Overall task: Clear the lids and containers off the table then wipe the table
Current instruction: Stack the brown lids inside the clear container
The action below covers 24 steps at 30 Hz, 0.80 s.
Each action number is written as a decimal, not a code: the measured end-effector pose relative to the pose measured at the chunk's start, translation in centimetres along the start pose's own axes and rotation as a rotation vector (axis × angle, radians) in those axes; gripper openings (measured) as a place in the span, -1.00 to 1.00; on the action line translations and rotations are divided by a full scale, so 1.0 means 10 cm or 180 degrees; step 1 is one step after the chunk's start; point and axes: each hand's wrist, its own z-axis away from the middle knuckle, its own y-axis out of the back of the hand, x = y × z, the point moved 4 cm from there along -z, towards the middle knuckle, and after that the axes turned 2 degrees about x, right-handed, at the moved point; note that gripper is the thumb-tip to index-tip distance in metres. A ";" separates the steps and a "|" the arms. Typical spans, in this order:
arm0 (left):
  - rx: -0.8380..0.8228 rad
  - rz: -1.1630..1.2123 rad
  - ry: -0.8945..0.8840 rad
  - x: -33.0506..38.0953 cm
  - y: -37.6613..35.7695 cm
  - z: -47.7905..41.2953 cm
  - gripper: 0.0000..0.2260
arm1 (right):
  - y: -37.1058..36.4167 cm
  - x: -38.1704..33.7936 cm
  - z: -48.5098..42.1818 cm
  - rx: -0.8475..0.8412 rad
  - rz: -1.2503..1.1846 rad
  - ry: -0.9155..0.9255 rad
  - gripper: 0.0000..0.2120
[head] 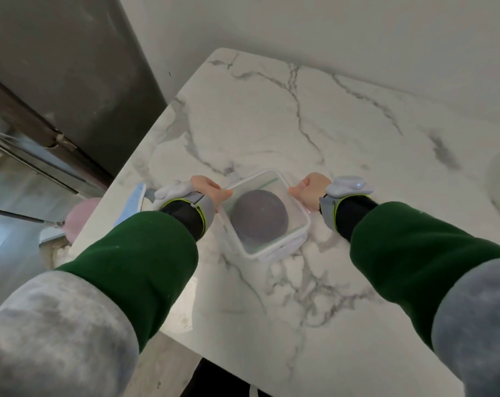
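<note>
Container point(271, 251) hides fingers of left hand point(206, 187) and right hand point(311, 184) gripping it.

Clear square container point(283, 249), white rim, open top, turned corner-on to you, near left edge of marble surface point(271, 110). Round grey domed item point(258, 217) inside, covering most of its floor. Your left hand point(207, 187) and right hand point(310, 184) pinch opposite rim corners.

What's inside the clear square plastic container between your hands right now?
One round grey dome-shaped object fills most of the clear square plastic container, gripped by the left hand and right hand. Anything beneath the dome is covered and cannot be seen.
</note>
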 end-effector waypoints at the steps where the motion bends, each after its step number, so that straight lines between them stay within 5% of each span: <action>1: -0.0011 -0.0027 0.0010 -0.01 -0.01 -0.01 -0.80 | 0.01 0.00 0.01 -0.0031 0.0022 0.0012 -0.72; 19: 0.0006 -0.0183 -0.0133 -0.12 -0.04 -0.19 -0.88 | -0.02 0.04 0.04 -0.0377 0.0051 0.0081 -0.77; 24: -0.0056 -0.0210 -0.0032 -0.10 0.01 -0.21 -0.83 | -0.02 0.00 -0.02 -0.0369 0.0720 0.0261 -0.57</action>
